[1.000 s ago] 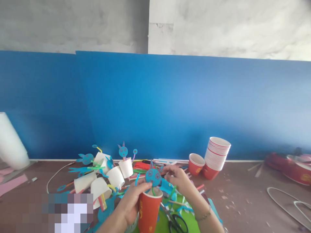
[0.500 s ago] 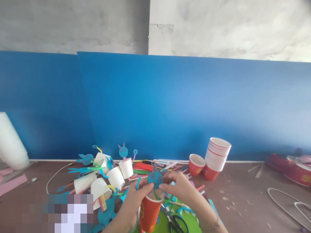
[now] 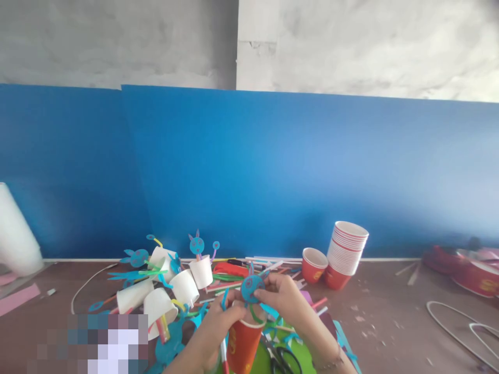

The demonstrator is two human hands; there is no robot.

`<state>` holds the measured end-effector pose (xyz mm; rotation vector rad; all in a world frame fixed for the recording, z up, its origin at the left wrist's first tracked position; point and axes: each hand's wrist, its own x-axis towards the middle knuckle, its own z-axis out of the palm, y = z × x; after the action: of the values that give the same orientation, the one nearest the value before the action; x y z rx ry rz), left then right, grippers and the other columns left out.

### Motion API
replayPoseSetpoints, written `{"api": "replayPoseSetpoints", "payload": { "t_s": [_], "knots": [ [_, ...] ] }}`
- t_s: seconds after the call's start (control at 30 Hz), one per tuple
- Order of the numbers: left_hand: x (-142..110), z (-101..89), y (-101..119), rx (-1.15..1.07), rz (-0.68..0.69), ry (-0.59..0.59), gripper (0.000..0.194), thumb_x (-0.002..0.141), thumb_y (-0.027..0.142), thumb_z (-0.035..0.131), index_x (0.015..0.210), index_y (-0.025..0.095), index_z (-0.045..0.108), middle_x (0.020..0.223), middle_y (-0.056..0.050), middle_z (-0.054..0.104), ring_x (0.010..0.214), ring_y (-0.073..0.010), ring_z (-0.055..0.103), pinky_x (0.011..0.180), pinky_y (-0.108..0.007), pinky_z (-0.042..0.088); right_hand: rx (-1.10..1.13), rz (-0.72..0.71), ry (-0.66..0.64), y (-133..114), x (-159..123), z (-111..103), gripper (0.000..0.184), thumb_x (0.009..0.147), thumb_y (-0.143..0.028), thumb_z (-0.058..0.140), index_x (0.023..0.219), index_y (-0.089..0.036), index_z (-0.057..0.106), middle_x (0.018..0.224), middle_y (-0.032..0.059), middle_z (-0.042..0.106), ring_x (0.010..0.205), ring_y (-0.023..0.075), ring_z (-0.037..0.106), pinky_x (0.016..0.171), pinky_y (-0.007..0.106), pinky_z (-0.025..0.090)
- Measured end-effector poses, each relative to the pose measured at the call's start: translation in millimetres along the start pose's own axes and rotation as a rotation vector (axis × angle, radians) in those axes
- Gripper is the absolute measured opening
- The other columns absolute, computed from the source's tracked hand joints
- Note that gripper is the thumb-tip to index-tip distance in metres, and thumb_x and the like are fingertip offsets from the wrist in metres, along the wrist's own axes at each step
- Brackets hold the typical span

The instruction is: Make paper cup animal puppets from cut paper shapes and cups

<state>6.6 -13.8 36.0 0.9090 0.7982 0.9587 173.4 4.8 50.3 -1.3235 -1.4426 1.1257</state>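
Observation:
A blue paper rabbit head [image 3: 251, 289] with drawn eyes and upright ears sits just above a red paper cup [image 3: 244, 345]. My right hand [image 3: 286, 296] pinches the head at its right edge between thumb and fingers. On the other side my left hand [image 3: 214, 327] is wrapped about the cup's upper left, its thumb by the rim. A green straw [image 3: 255, 315] shows inside the cup beneath the head. Near my left fingers a blue strip [image 3: 225, 300] sticks up. Black-handled scissors [image 3: 283, 357] lie on a green sheet [image 3: 306, 358] right of the cup.
Several white cups [image 3: 185, 286] with blue paper figures crowd the left. A stack of paper cups [image 3: 346, 254] and a single red cup [image 3: 314, 265] stand back right. Straws lie behind my hands. A white cable [image 3: 448, 332] curls at right; a blue panel [image 3: 249, 171] rises behind.
My left thumb has come away from the rabbit head and dropped to the cup's rim. The head has tilted slightly in my right hand's pinch.

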Motion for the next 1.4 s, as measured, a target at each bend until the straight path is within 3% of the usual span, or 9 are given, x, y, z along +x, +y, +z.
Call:
{"api": "replayPoseSetpoints", "payload": {
  "t_s": [0.1,0.23,0.37,0.43,0.6,0.77,0.9,1.07,1.4],
  "knots": [
    [5.0,-4.8,-4.6,0.034,0.018,0.035,0.018,0.063,0.028,0.072,0.077,0.016,0.069,0.068,-0.002,0.07,0.074,-0.0231,0.065,0.074,-0.031,0.045,0.046,0.014,0.017,-2.2,0.1,-0.3,0.015,0.061,-0.024,0.072,0.07,-0.016,0.064,0.064,0.0024,0.069,0.065,0.0209,0.065,0.063,0.03,0.048],
    [13.4,-12.2,-10.5,0.066,0.046,0.06,0.012,0.06,0.025,0.072,0.065,0.015,0.066,0.06,-0.002,0.066,0.071,-0.0226,0.063,0.071,-0.031,0.044,0.183,0.06,-0.094,-8.5,-2.7,-3.8,0.022,0.059,-0.032,0.076,0.07,-0.015,0.064,0.064,0.0019,0.068,0.061,0.0179,0.063,0.06,0.028,0.047],
    [11.0,-8.5,-6.6,0.022,0.031,0.057,0.012,0.06,0.023,0.07,0.069,0.016,0.068,0.063,-0.002,0.068,0.07,-0.0225,0.064,0.07,-0.031,0.045,0.233,0.054,-0.154,-11.5,-4.5,-5.4,0.024,0.062,-0.033,0.075,0.075,-0.014,0.067,0.068,0.0025,0.07,0.065,0.0171,0.063,0.064,0.028,0.047],
    [7.1,-3.9,-3.2,-0.001,0.036,0.052,0.015,0.061,0.023,0.069,0.074,0.016,0.07,0.069,-0.003,0.07,0.073,-0.023,0.065,0.073,-0.031,0.045,0.184,0.046,-0.139,-10.5,-4.1,-3.1,0.023,0.061,-0.03,0.074,0.076,-0.015,0.068,0.069,0.0025,0.07,0.067,0.0187,0.064,0.065,0.029,0.048],
    [4.1,-0.1,-2.4,-0.001,0.034,0.049,0.024,0.06,0.028,0.076,0.08,0.015,0.072,0.075,-0.005,0.073,0.081,-0.0261,0.066,0.079,-0.033,0.045,-0.203,-0.018,0.015,-8.3,-2.7,4.3,0.006,0.06,-0.016,0.067,0.066,-0.016,0.066,0.059,-0.0006,0.064,0.059,0.0155,0.055,0.058,0.026,0.041],
    [5.4,-2.9,-4.8,0.0,0.025,0.016,0.032,0.06,0.032,0.08,0.086,0.015,0.072,0.079,-0.007,0.074,0.082,-0.0272,0.067,0.081,-0.034,0.046,-0.326,-0.005,0.08,-12.8,-4.5,5.7,0.005,0.061,-0.018,0.066,0.062,-0.017,0.061,0.058,-0.0004,0.062,0.058,0.0152,0.053,0.055,0.025,0.037],
    [4.7,-1.0,-3.0,-0.078,0.041,-0.012,0.036,0.06,0.036,0.082,0.088,0.015,0.073,0.084,-0.009,0.074,0.087,-0.0278,0.067,0.086,-0.036,0.046,-0.317,0.0,0.09,-15.2,-5.9,5.9,0.008,0.06,-0.02,0.066,0.059,-0.018,0.058,0.057,-0.0006,0.062,0.058,0.0156,0.054,0.054,0.025,0.037],
    [5.9,-1.2,-3.4,-0.102,0.06,-0.022,0.037,0.059,0.037,0.084,0.086,0.015,0.074,0.082,-0.009,0.075,0.086,-0.0287,0.068,0.087,-0.038,0.046,-0.222,-0.035,0.01,-16.0,-7.0,5.4,0.002,0.063,-0.02,0.063,0.062,-0.018,0.063,0.056,-0.0013,0.062,0.056,0.0157,0.056,0.053,0.025,0.039],
    [14.2,-10.2,-10.2,-0.106,-0.01,-0.042,0.033,0.053,0.02,0.082,0.084,0.015,0.075,0.078,-0.007,0.075,0.085,-0.0292,0.068,0.087,-0.038,0.046,-0.226,0.011,0.061,-15.8,-7.9,4.6,0.008,0.06,-0.014,0.066,0.061,-0.018,0.058,0.057,-0.0016,0.062,0.059,0.0158,0.057,0.057,0.025,0.041]
  ]
}}
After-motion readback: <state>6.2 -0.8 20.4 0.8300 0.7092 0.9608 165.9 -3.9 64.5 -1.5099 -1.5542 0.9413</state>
